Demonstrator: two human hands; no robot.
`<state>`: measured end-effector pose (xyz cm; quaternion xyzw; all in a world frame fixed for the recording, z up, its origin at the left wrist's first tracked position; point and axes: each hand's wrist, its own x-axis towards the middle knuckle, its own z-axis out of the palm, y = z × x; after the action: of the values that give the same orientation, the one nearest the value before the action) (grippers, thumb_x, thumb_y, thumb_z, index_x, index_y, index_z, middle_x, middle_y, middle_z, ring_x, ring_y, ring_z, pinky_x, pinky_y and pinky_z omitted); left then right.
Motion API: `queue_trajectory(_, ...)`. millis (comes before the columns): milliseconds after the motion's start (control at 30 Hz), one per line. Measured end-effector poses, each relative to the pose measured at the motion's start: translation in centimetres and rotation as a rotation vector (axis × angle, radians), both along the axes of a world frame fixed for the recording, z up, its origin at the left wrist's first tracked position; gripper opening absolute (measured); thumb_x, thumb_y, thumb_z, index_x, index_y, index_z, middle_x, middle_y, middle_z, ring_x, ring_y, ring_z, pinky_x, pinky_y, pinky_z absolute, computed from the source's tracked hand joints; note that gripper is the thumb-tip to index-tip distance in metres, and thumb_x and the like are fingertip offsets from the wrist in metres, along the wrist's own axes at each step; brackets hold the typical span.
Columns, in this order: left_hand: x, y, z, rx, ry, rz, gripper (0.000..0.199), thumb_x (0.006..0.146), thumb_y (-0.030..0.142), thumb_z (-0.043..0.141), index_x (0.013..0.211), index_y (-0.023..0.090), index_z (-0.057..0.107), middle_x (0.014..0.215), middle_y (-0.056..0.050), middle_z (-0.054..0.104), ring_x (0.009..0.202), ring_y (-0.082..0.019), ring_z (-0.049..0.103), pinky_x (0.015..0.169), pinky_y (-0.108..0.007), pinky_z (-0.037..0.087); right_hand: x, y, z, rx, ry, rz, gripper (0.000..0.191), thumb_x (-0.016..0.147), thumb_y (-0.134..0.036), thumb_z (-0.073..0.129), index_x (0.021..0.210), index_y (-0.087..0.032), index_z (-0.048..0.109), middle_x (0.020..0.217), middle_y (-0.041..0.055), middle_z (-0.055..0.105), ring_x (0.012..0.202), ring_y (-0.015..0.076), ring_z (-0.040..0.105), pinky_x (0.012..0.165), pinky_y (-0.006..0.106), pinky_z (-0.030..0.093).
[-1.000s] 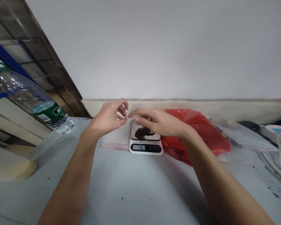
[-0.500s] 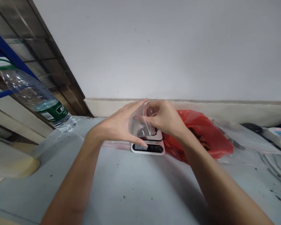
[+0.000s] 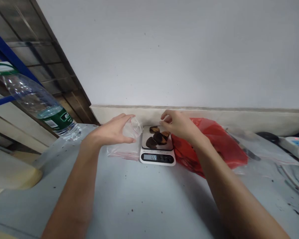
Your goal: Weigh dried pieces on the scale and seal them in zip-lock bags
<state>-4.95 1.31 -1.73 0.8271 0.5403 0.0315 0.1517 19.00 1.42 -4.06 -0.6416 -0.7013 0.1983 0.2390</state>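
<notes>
My hands have parted: my left hand [image 3: 112, 132] pinches the small bag [image 3: 133, 127] beside the scale [image 3: 157, 156]; my right hand [image 3: 178, 124], loosely curled and empty, hovers above the dark pieces [image 3: 157, 137]. The limp bag could collapse and spill them.

The scale [image 3: 157, 156] display reads about 122; the bottle [image 3: 40, 106] label is unreadable

water bottle [image 3: 37, 104] cut off left, scale [image 3: 157, 156] readout unclear
</notes>
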Motion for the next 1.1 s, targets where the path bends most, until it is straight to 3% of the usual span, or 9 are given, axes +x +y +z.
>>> queue_trajectory(167, 0.0, 0.0, -0.4, -0.082, 0.044, -0.003, 0.091, 0.075, 0.054, 0.066, 0.156, 0.024, 0.040, 0.153, -0.012, 0.055, 0.138, -0.034, 0.055, 0.112, -0.042, 0.046, -1.5, 1.5, -1.9, -0.043, -0.037, 0.009, 0.022, 0.078, -0.013, 0.075, 0.099, -0.018, 0.075, 0.093, 0.0104, 0.081, 0.091, 0.0253, 0.074, 0.078, 0.031, 0.053)
queue_trajectory(267, 0.2, 0.0, -0.6, -0.092, 0.032, -0.018, 0.090, 0.075, 0.054, 0.066, 0.156, 0.024, 0.041, 0.152, -0.013, 0.055, 0.137, -0.034, 0.055, 0.111, -0.042, 0.045, -1.7, 1.7, -2.3, -0.054, 0.002, 0.013, 0.026, 0.078, -0.005, 0.069, 0.101, -0.016, 0.075, 0.090, 0.0101, 0.080, 0.083, 0.0219, 0.074, 0.073, 0.028, 0.053)
queue_trajectory(433, 0.3, 0.3, -0.8, -0.101, 0.025, -0.058, 0.082, 0.075, 0.054, 0.066, 0.150, 0.027, 0.048, 0.146, -0.012, 0.060, 0.135, -0.035, 0.056, 0.107, -0.041, 0.048, -0.4, 1.2, -0.9, -0.067, 0.078, 0.022, 0.020, 0.084, -0.008, 0.062, 0.099, -0.015, 0.074, 0.083, 0.0070, 0.079, 0.064, 0.0162, 0.070, 0.058, 0.023, 0.049)
queue_trajectory(533, 0.3, 0.5, -0.9, -0.124, 0.032, -0.088, 0.080, 0.073, 0.055, 0.067, 0.147, 0.028, 0.051, 0.142, -0.011, 0.062, 0.134, -0.035, 0.057, 0.105, -0.039, 0.050, 0.7, 0.7, 0.5, -0.056, 0.067, 0.005, 0.018, 0.085, -0.010, 0.062, 0.097, -0.016, 0.075, 0.088, 0.0080, 0.080, 0.072, 0.0180, 0.072, 0.061, 0.023, 0.051)
queue_trajectory(633, 0.5, 0.5, -1.0, -0.161, 0.069, -0.075, 0.089, 0.071, 0.054, 0.068, 0.152, 0.026, 0.047, 0.145, -0.012, 0.060, 0.134, -0.036, 0.057, 0.107, -0.040, 0.049, 1.6, 0.4, 1.3, -0.105, -0.042, -0.002, 0.033, 0.078, -0.003, 0.064, 0.105, -0.017, 0.077, 0.097, 0.0092, 0.081, 0.082, 0.0206, 0.074, 0.068, 0.025, 0.053)
queue_trajectory(800, 0.9, 0.2, -1.0, -0.202, 0.130, -0.021, 0.102, 0.067, 0.047, 0.071, 0.160, 0.022, 0.037, 0.156, -0.015, 0.052, 0.140, -0.037, 0.053, 0.112, -0.042, 0.045, 1.6, 0.4, 0.3, -0.262, -0.184, 0.222, 0.053, 0.066, 0.006, 0.069, 0.111, -0.020, 0.079, 0.107, 0.0068, 0.081, 0.096, 0.0208, 0.075, 0.075, 0.023, 0.054)
queue_trajectory(933, 0.9, 0.2, -1.0, -0.185, 0.099, -0.043, 0.096, 0.069, 0.048, 0.072, 0.158, 0.030, 0.040, 0.156, -0.012, 0.054, 0.138, -0.036, 0.056, 0.108, -0.042, 0.048, 1.7, 0.7, 0.0, -0.256, -0.187, 0.225, 0.042, 0.067, 0.004, 0.068, 0.100, -0.018, 0.080, 0.095, 0.0066, 0.082, 0.087, 0.0205, 0.076, 0.073, 0.025, 0.054)
queue_trajectory(1100, 0.7, 0.1, -1.1, -0.157, 0.085, -0.051, 0.092, 0.068, 0.043, 0.072, 0.154, 0.024, 0.047, 0.152, -0.014, 0.059, 0.135, -0.036, 0.059, 0.107, -0.042, 0.049, 3.8, -0.3, 2.1, -0.184, -0.091, 0.224, 0.029, 0.070, -0.007, 0.070, 0.091, -0.023, 0.081, 0.091, 0.0019, 0.082, 0.084, 0.0202, 0.075, 0.073, 0.026, 0.057)
